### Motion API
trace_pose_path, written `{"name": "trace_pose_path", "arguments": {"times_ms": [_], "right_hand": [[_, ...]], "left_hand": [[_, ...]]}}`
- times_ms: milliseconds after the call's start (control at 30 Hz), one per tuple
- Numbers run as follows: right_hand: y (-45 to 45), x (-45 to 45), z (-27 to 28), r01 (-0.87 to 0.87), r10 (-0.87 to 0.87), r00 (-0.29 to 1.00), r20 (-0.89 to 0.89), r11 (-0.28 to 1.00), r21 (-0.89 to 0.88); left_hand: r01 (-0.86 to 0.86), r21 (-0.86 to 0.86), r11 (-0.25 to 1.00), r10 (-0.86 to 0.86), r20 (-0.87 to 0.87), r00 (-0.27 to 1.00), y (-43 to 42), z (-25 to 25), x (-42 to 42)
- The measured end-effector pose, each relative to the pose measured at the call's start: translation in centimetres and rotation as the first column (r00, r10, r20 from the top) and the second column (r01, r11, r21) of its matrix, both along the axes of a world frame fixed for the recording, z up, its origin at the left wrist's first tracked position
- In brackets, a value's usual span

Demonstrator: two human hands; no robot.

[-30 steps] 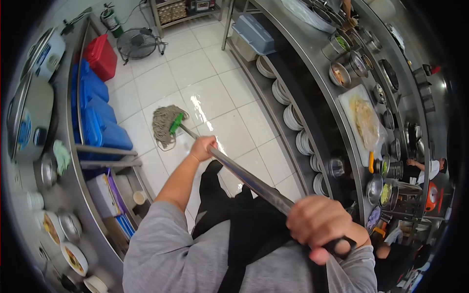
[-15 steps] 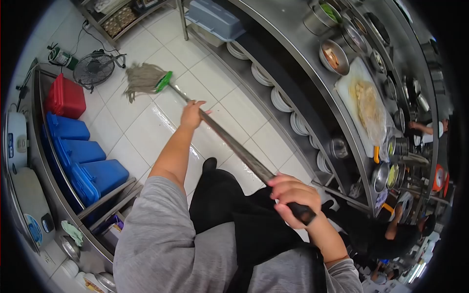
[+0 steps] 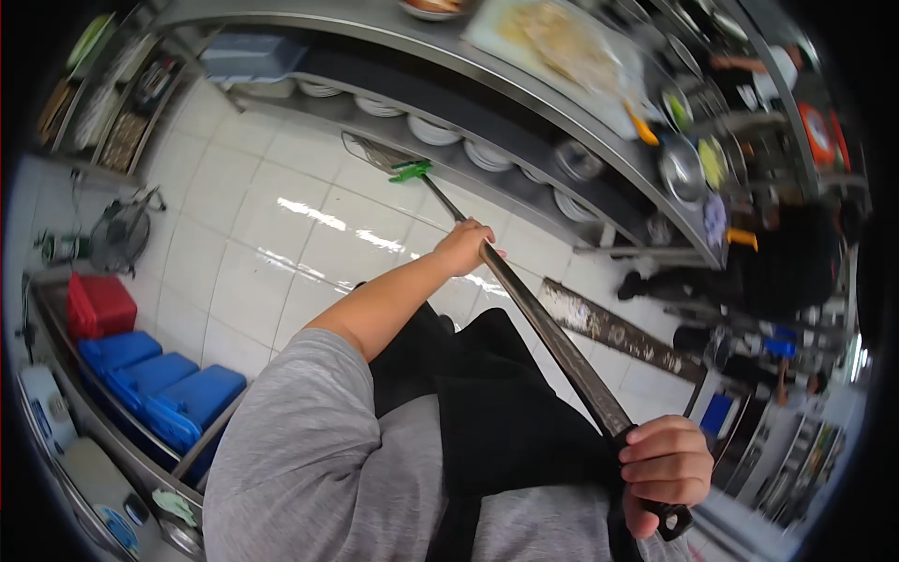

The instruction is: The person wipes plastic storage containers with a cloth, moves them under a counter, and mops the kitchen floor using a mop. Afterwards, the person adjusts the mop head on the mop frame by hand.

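Note:
A mop (image 3: 562, 345) with a long dark handle runs diagonally across the view. My left hand (image 3: 465, 247) is wrapped around the handle partway down, with the arm stretched forward. Near the handle's top end, my right hand (image 3: 667, 473) grips it close to my right side. The mop's green clamp (image 3: 409, 171) is at the foot of the steel counter, by the lower shelf. Its grey strands (image 3: 370, 150) are blurred and partly under the shelf edge. Wet, shiny streaks show on the white tiled floor (image 3: 272, 220).
Plates (image 3: 433, 129) are stacked on the counter's lower shelf. A floor fan (image 3: 120, 234), a red bin (image 3: 98, 304) and blue bins (image 3: 192, 389) stand at the left. A grated drain (image 3: 609, 323) crosses the floor at right. A person in black (image 3: 796, 258) is farther right.
The mop head has swung from the open floor near the fan to the right, against the counter's lower shelf. My right hand has moved lower and rightward; both hands still hold the handle.

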State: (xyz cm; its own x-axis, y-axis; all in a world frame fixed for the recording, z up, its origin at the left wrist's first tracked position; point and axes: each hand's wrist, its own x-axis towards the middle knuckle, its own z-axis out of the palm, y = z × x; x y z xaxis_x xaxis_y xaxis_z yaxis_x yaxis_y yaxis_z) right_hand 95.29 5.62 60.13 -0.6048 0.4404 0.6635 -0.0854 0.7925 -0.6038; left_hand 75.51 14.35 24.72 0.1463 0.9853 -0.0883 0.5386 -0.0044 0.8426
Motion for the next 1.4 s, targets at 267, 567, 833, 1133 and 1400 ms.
{"name": "trace_pose_path", "arguments": {"times_ms": [267, 567, 833, 1133, 1400], "right_hand": [[-7.3, 10.4, 0.5, 0.439, -0.438, 0.898, -0.039, 0.899, 0.010], [-11.4, 11.7, 2.6, 0.821, -0.786, 0.543, -0.295, 0.571, -0.010], [-9.9, 8.3, 3.8, 0.746, -0.775, 0.553, -0.306, 0.624, -0.233], [-2.9, -2.1, 0.5, 0.399, -0.601, 0.699, -0.388, 0.778, -0.485], [3.6, -16.6, -6.8, -0.202, 0.034, 0.958, -0.284, 0.782, -0.589]], "left_hand": [[0.538, 0.101, 0.837, -0.545, 0.060, 0.836, 1.3, -2.3, 23.1], [0.831, 0.154, 0.534, -0.845, 0.112, 0.522, -1.8, 2.3, 32.0], [0.705, 0.149, 0.694, -0.709, -0.032, 0.705, 3.5, 3.9, 18.2], [0.436, 0.046, 0.899, -0.425, -0.157, 0.892, 2.2, 1.9, -5.7], [-0.206, 0.162, 0.965, 0.230, -0.144, 0.963, -3.6, -4.7, -28.6]]}}
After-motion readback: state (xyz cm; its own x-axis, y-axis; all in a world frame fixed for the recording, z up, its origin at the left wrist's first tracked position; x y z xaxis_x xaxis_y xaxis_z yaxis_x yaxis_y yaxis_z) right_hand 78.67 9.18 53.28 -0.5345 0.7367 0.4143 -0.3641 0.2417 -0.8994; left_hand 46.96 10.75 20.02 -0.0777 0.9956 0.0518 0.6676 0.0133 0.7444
